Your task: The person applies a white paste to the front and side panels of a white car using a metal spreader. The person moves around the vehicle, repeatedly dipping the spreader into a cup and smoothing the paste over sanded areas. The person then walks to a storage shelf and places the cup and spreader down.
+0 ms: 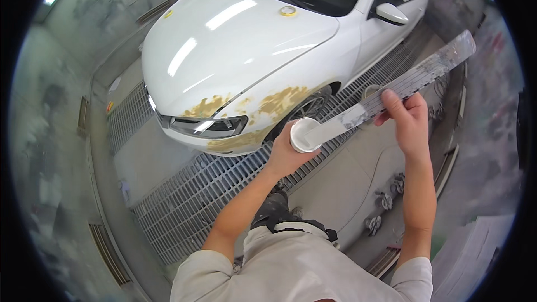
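Observation:
My left hand (284, 156) is wrapped round a small white cup (293, 141) with pale, whitish matter inside. In my right hand (407, 116) is a long, flat mixing stick (433, 68), smeared grey and white, gripped between thumb and fingers around its middle. The stick slants down to the left, and its lower end is inside the cup. Just beyond the cup stands a white car (263, 39). Tan filler patches (282, 100) cover parts of its front fender, hood edge and bumper around the headlight (210, 127).
Rolls of yellow tape (287, 12) lie on the hood. Metal floor grating (179, 207) runs beneath and beside the car. Several crumpled grey things (384, 201) lie on the floor at right, near a thin cable (371, 182). A round container (371, 90) sits behind the stick.

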Action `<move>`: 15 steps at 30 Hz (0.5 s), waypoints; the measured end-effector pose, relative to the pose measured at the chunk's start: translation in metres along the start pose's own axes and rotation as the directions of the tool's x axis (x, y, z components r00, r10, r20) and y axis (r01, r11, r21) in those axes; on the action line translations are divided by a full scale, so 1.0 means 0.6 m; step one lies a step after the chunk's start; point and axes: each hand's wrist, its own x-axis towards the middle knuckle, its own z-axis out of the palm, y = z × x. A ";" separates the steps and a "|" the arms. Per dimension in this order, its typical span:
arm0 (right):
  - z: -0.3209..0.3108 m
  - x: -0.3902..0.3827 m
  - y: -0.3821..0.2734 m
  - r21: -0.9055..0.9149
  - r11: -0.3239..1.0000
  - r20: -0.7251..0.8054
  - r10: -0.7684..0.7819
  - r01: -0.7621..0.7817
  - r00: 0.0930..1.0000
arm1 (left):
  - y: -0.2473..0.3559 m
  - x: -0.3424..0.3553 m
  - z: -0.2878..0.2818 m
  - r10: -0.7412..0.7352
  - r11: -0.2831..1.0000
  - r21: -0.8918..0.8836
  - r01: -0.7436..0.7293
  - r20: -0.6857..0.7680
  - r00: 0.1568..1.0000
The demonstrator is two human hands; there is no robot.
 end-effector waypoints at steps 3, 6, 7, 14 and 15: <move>0.049 0.041 0.023 -0.181 0.979 0.181 -0.057 0.090 0.982 | -0.031 0.034 -0.003 0.000 0.998 0.064 0.006 -0.104 0.995; 0.093 0.091 0.058 -0.285 0.953 0.338 0.003 0.100 0.941 | -0.060 0.080 -0.008 0.020 0.995 0.104 0.000 -0.186 0.982; 0.107 0.113 0.070 -0.269 0.962 0.319 0.050 0.040 0.946 | -0.070 0.098 -0.013 0.006 0.994 0.111 0.017 -0.201 0.980; 0.166 0.253 0.153 -0.197 0.976 0.280 -0.035 0.094 0.959 | -0.127 0.206 -0.042 -0.023 0.987 0.143 0.067 -0.289 0.957; 0.179 0.268 0.174 -0.169 0.981 0.298 -0.040 0.094 0.954 | -0.136 0.223 -0.045 -0.042 0.989 0.121 0.081 -0.295 0.955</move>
